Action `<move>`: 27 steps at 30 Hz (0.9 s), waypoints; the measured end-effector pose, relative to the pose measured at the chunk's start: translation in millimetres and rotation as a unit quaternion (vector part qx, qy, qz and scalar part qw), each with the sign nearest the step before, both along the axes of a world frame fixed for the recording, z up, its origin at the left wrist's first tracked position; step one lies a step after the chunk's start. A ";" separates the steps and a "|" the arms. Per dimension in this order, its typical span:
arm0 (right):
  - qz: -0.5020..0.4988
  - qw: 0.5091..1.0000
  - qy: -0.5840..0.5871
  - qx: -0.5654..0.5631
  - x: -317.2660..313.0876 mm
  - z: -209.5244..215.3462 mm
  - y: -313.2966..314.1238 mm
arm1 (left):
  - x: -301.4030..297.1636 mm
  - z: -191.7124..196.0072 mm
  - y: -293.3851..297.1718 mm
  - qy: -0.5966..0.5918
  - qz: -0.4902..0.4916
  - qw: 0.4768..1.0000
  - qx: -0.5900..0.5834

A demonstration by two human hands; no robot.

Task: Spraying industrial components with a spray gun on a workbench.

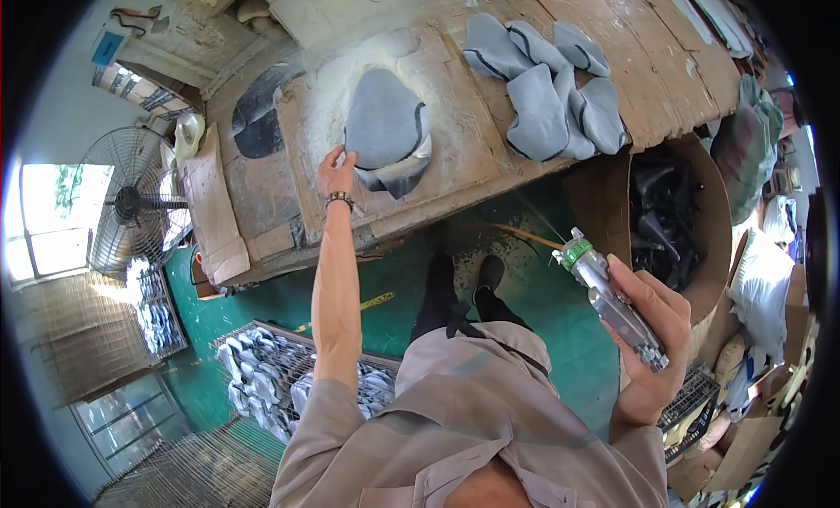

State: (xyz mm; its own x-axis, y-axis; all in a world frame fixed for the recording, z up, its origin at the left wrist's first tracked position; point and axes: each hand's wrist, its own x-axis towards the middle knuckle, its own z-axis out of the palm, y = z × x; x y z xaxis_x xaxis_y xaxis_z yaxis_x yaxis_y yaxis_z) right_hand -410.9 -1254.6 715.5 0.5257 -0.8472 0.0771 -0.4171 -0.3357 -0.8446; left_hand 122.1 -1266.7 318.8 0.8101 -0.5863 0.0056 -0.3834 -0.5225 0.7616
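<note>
My right hand (652, 320) is wrapped around a metal spray gun (604, 294) with a green ring near its nozzle. The gun points up and left toward the table, and a faint pale streak runs out from its tip. At the table, my left hand (334, 172) has its thumb and fingertips closed at the left edge of a grey fabric piece (385, 119), curved and dark-edged. That piece lies on whitish, residue-coated cardboard (455, 132). Its near end shows a shiny, dark, folded part.
Several similar grey pieces (538, 110) lie overlapping at the table's right. A large carton (719, 202) of black items stands beside the table. Left are a fan (129, 199) and a dark patch (258, 123) on the cardboard. Racks (262, 372) of grey pieces stand below left.
</note>
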 end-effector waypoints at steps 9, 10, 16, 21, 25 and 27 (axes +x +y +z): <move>-0.065 0.995 0.055 0.052 34.5 31.0 3.3 | -38.8 10.9 21.8 0.334 0.236 0.854 -0.322; -0.049 0.995 0.050 0.072 36.4 32.5 1.4 | -40.0 15.9 32.0 0.336 0.240 0.854 -0.319; -0.084 0.990 0.117 -0.003 54.0 32.5 -4.4 | -49.0 29.4 88.9 0.272 0.224 0.882 -0.313; -0.001 0.995 0.095 0.039 72.5 27.9 -15.3 | -60.5 29.0 107.6 0.229 0.201 0.898 -0.317; -0.069 0.992 0.102 0.009 81.4 28.5 -14.3 | -67.8 38.5 89.4 0.154 0.135 0.921 -0.332; -0.063 0.988 0.143 -0.001 82.0 31.6 -13.0 | -67.8 49.2 74.2 0.052 0.090 0.963 -0.250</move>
State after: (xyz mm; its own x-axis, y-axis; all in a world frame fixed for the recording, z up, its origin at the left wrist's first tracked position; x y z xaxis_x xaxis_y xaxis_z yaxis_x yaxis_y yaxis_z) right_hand -328.9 -1267.6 747.2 0.4171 -0.9070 -0.0584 -0.6772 -0.2673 -0.6856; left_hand 54.3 -1192.4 368.0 0.9100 -0.3813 0.1632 -0.2284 -0.1324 0.9645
